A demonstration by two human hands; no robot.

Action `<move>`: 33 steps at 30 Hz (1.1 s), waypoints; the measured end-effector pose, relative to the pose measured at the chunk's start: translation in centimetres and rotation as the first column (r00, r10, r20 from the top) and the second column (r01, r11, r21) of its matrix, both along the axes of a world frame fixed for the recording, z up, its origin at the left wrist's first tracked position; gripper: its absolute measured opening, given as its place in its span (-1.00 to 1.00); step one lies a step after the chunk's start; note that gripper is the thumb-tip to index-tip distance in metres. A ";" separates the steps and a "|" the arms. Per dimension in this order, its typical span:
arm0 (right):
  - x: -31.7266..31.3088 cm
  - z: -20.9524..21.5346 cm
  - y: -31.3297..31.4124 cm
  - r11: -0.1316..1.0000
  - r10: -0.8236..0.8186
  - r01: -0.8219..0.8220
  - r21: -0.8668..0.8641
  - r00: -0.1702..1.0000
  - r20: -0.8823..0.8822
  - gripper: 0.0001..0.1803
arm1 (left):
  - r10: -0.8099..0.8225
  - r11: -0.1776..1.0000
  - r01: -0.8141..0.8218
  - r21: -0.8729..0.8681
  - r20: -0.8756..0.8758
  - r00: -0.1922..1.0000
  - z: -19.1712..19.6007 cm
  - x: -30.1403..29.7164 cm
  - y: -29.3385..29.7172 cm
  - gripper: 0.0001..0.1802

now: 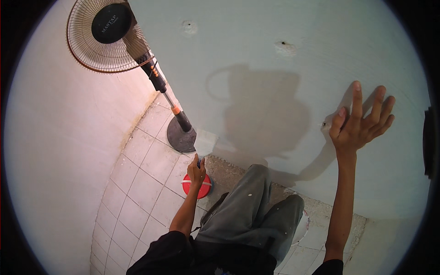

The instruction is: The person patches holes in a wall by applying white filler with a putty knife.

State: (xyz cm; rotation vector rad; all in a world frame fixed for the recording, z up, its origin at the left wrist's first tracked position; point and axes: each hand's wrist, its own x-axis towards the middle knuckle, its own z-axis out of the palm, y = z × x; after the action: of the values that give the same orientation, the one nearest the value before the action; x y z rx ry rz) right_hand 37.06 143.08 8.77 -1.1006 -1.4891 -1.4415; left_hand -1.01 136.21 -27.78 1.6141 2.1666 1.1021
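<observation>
My left hand (196,172) is closed on a putty knife (206,141), its index finger stretched along the tool. The pale, broad blade points away from me and overlaps the fan's base; a bit of dark handle shows between the fingers. Below that hand, a round red container (198,187) with a white strap across it stands on the floor. My right hand (362,121) is open on the pale green wall (330,59), fingers spread. Its thumb is beside a small hole (325,124) in the wall.
A standing fan (181,119) with a wire cage stands in the corner at the far left. Two more holes mark the wall, one ringed by a rough patch (285,47). White tiles (142,183) cover the floor, with a rough bare strip along the wall. My bent knees are close to it.
</observation>
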 end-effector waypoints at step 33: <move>-0.6 -0.1 -0.1 1.000 -0.001 0.001 0.004 1.000 -0.030 -0.52 | -0.087 0.975 0.043 0.218 0.197 0.977 -1.5 -4.9 1.7 -0.52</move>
State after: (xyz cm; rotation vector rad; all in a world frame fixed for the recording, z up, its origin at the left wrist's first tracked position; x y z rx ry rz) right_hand 36.50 143.00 8.71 -1.1155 -1.4642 -1.4219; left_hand -5.96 137.92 -29.28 1.5628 1.9059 1.4522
